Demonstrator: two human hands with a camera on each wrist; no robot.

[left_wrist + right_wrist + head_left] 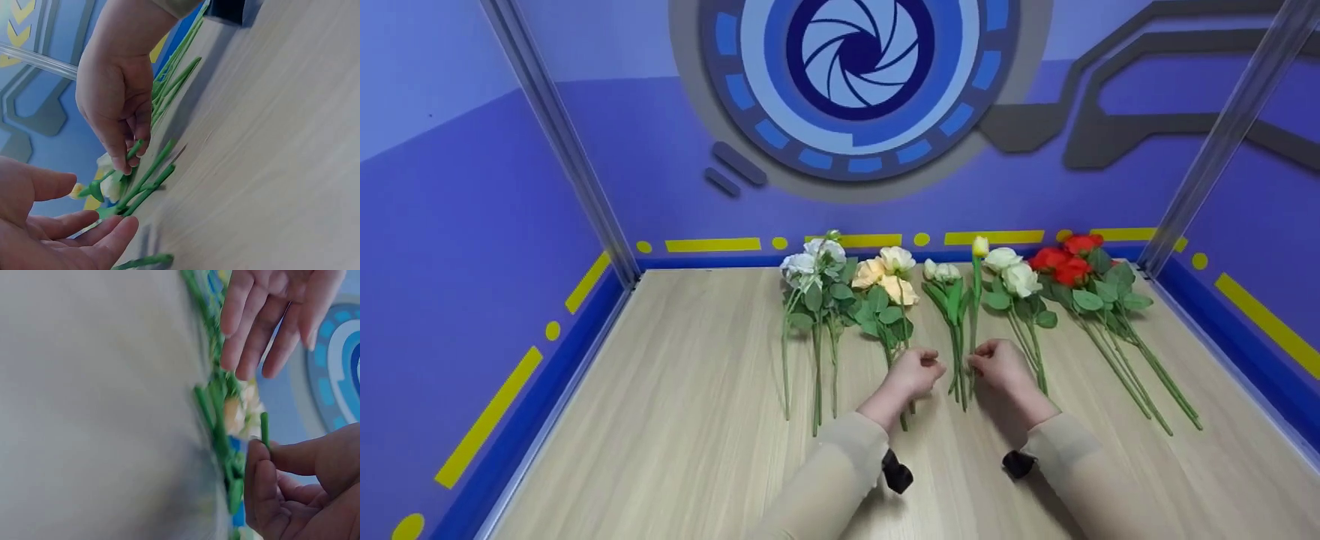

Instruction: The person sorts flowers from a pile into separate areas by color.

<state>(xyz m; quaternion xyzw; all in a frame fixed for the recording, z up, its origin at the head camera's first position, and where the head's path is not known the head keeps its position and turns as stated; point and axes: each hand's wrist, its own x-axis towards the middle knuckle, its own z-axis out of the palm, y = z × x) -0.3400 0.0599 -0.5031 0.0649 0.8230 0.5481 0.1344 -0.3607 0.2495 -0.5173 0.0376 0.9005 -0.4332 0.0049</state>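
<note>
My right hand (1003, 365) pinches the stem of a yellow tulip (979, 247) between thumb and fingers, near its lower end. In the right wrist view the cut end of this stem (264, 428) pokes out past the fingertips. The left hand (913, 373) holds nothing; its fingers are spread in the left wrist view, beside green stems (147, 190). Between both hands lies a small bunch of white tulips (942, 271), stems pointing toward me. Peach roses (885, 276) lie just left of it, their stems partly hidden by the left hand.
White roses (1014, 274) lie right of the right hand, with red roses (1069, 259) farther right. Pale bluish-white flowers (814, 262) are at the left of the row. The wooden table (675, 420) is bounded by blue-purple walls (630, 165) at its back and sides.
</note>
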